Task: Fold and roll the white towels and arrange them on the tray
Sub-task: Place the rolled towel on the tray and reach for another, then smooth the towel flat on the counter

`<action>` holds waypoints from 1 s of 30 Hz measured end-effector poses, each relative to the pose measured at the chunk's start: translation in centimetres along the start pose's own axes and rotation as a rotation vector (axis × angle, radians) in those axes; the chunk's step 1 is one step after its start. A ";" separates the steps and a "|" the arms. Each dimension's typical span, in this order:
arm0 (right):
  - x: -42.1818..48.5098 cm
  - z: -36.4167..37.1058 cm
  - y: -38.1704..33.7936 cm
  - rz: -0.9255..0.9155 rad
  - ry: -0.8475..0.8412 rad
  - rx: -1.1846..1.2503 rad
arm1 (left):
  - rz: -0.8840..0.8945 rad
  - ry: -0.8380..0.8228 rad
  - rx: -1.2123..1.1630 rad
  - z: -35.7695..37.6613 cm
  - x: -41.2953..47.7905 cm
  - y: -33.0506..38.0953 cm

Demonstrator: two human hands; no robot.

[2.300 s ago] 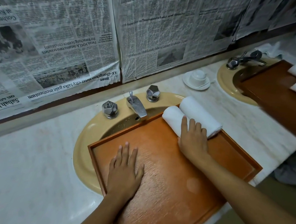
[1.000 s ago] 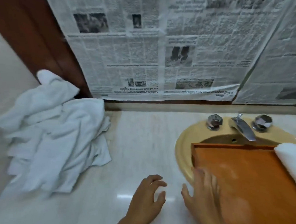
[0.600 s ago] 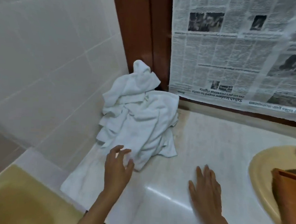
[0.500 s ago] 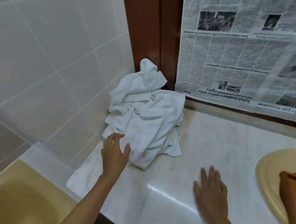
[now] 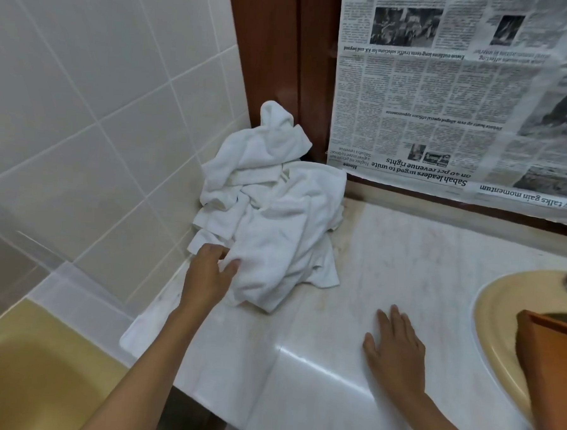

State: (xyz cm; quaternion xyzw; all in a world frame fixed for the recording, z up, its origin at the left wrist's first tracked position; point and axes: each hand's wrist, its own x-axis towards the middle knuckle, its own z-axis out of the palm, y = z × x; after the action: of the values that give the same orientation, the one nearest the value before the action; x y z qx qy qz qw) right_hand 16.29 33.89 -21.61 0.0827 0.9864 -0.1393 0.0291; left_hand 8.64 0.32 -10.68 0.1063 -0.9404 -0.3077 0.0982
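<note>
a: what is the left hand (image 5: 210, 276) doing?
b: its thumb and curled fingers pinch the near-left edge of the crumpled heap of white cotton towels (image 5: 275, 221).
a: and the right hand (image 5: 395, 349)?
b: it lies flat on the pale marble countertop (image 5: 404, 260), fingers straight, holding nothing, well apart from the heap.
a: where does the heap sit?
b: in the counter's corner, against the white tiled wall (image 5: 84, 105). only a corner of the orange-brown wooden tray (image 5: 550, 353) shows at far right, over the yellow oval basin (image 5: 497, 311).
</note>
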 end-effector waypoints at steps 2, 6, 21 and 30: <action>0.8 -1.5 -0.5 0.047 -0.072 0.085 | -0.015 -0.045 -0.233 -1.5 -1.2 2.0; 2.3 -6.5 -2.3 0.108 -0.056 0.483 | 0.096 -0.189 -0.522 -3.8 -3.7 6.6; 3.9 -29.7 -7.5 -0.871 -0.592 0.530 | 0.857 -1.047 -0.391 -13.3 -3.5 24.0; -0.1 -26.2 -5.0 -0.688 -0.698 0.917 | 0.781 -1.147 -0.487 -12.3 -3.6 23.6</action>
State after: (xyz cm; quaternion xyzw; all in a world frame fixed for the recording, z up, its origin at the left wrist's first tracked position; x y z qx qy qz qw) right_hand 14.68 36.47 4.91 -0.2824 0.7302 -0.5643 0.2622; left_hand 11.88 12.98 12.77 -0.4391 -0.7184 -0.4576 -0.2860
